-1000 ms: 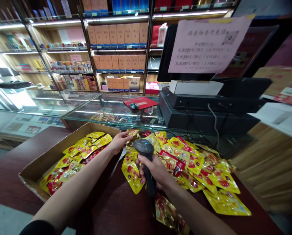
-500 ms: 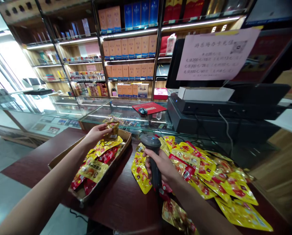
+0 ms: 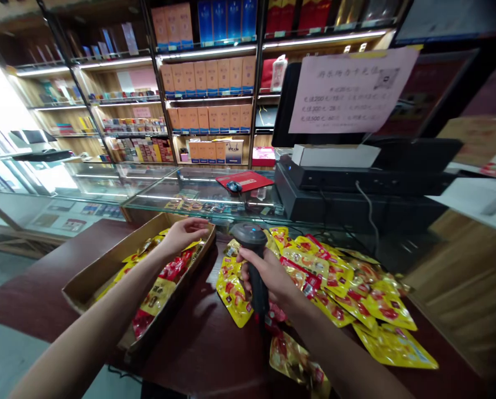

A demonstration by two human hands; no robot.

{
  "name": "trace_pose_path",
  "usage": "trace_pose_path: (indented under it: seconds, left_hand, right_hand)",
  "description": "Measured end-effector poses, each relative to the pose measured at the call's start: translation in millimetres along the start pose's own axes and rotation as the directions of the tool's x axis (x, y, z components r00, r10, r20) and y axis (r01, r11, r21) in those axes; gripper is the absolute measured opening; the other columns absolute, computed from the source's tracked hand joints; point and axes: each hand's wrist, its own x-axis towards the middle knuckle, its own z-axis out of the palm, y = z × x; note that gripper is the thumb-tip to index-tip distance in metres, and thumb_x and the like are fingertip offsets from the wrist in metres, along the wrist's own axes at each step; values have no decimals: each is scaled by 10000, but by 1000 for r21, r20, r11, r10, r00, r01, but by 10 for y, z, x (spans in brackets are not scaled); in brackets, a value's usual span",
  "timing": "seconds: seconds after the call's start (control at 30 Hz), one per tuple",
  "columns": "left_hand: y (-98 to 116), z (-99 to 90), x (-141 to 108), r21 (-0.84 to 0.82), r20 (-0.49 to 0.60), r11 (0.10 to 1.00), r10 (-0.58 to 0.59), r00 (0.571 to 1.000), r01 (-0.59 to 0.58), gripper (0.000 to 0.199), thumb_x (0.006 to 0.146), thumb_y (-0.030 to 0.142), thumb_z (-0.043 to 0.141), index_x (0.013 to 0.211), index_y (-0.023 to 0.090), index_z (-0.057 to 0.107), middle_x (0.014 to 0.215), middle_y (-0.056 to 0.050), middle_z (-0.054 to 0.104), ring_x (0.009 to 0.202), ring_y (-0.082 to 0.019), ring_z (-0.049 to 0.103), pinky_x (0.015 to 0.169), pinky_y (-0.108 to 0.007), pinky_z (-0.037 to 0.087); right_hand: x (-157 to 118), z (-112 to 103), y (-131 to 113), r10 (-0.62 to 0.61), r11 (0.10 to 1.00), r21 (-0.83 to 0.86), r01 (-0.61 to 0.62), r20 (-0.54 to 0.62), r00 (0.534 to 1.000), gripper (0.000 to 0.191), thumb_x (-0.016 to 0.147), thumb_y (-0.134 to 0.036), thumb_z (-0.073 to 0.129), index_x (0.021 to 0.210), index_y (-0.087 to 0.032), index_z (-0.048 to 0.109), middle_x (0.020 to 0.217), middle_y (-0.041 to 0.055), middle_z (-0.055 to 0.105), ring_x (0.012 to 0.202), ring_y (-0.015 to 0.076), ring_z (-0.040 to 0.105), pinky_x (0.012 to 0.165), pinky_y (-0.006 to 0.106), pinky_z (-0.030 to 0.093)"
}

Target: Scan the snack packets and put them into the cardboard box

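This is a shop, with tall wooden shelves (image 3: 206,72) of boxed goods along the far wall and a long glass display counter (image 3: 156,191) in front of them. On the right side stands a black cash register (image 3: 314,194) with a white box (image 3: 335,156) on top. Behind it, a pink paper notice (image 3: 351,91) hangs on a monitor (image 3: 283,111). A red mouse pad (image 3: 244,180) lies on the glass, and a computer mouse (image 3: 233,187) sits on this pad.

Nearer to the person is a dark red table (image 3: 202,360). A shallow cardboard box (image 3: 90,282) stands on its left part and holds yellow and red snack packets (image 3: 160,293). To the right of the box, many loose yellow snack packets (image 3: 347,293) lie in a wide heap on the table.

The left arm crosses above the box. The left hand (image 3: 185,233) is open and flat with the fingers stretched, and it holds nothing that I can see. It is just over the box's far right corner, but I cannot tell if it touches the rim. The right hand (image 3: 268,274) is closed around the grip of a handheld barcode scanner (image 3: 251,255), with the scanner's head up. The loose packets lie just beside and under this hand.
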Motion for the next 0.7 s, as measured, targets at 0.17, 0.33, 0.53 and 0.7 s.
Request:
trace_pose_path:
  seconds: [0.17, 0.33, 0.53, 0.7]
  left_hand:
    - [-192, 603, 128, 56, 164, 998, -25, 986, 16, 446, 630, 381, 758, 993, 133, 686, 882, -65, 690, 704, -142, 621, 673, -257, 479]
    - [-432, 897, 252, 134, 252, 991, -39, 967, 5, 422, 675, 392, 707, 1000, 126, 671, 852, -70, 689, 733, -168, 634, 675, -265, 483]
    - [-616, 964, 139, 607, 234, 781, -3, 972, -144, 383, 711, 475, 647, 952, 178, 680, 893, -80, 686, 822, -222, 642, 722, -290, 467]
    - [-624, 1056, -36, 903, 206, 397, -71, 976, -161, 591, 663, 635, 622, 1002, 151, 628, 972, -160, 642, 866, -300, 642, 721, -347, 465]
  right_hand:
    - [-42, -210, 35, 24, 1000, 6, -23, -67, 997, 302, 771, -460, 624, 794, -174, 530, 442, -53, 524, 331, 79, 458, 354, 192, 372]
    - [-49, -332, 44, 28, 999, -15, -30, -95, 995, 288, 776, -446, 606, 775, -167, 534, 444, -47, 529, 328, 77, 463, 350, 185, 370]
    - [-29, -414, 132, 92, 995, -30, -96, -122, 988, 286, 784, -454, 593, 785, -176, 523, 455, -50, 532, 322, 79, 460, 341, 188, 372]
    - [0, -425, 201, 123, 992, -25, -127, -117, 986, 290, 773, -460, 595, 793, -183, 512, 451, -61, 528, 315, 77, 465, 352, 187, 380]
